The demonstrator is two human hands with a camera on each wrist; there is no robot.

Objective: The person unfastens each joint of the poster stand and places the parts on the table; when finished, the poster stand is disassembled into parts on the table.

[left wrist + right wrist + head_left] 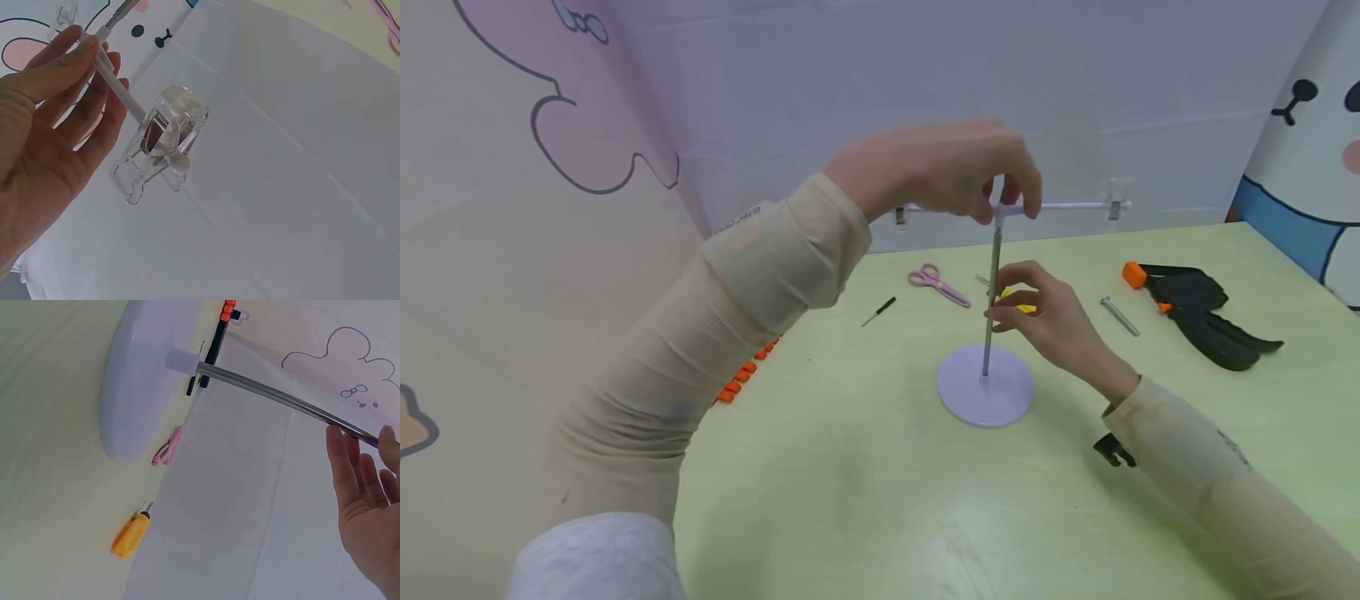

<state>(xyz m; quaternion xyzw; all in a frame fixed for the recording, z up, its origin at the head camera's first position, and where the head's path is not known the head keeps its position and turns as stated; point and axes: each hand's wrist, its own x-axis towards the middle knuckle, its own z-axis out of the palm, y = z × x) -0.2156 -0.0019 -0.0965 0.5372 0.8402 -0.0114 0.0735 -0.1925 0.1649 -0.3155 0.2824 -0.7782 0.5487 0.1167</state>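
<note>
A stand with a round white base (962,404) and a thin metal pole (987,350) stands upright on the table. On top of the pole sits a white crossbar (1075,206) with a clear plastic clip (165,140) near each end. My left hand (947,167) reaches over from above and holds the crossbar between thumb and fingers, close to where it meets the pole. Lower down, my right hand (1048,317) pinches the pole between thumb and fingertips about midway up. Left fingers hide part of the crossbar in the head view.
Behind the stand lie pink scissors (951,292), a small black-handled screwdriver (883,307) and a yellow-handled screwdriver (131,536). To the right are a metal bolt (1120,317) and a black tool with orange tips (1195,304). Orange pieces (741,375) line the table's left side.
</note>
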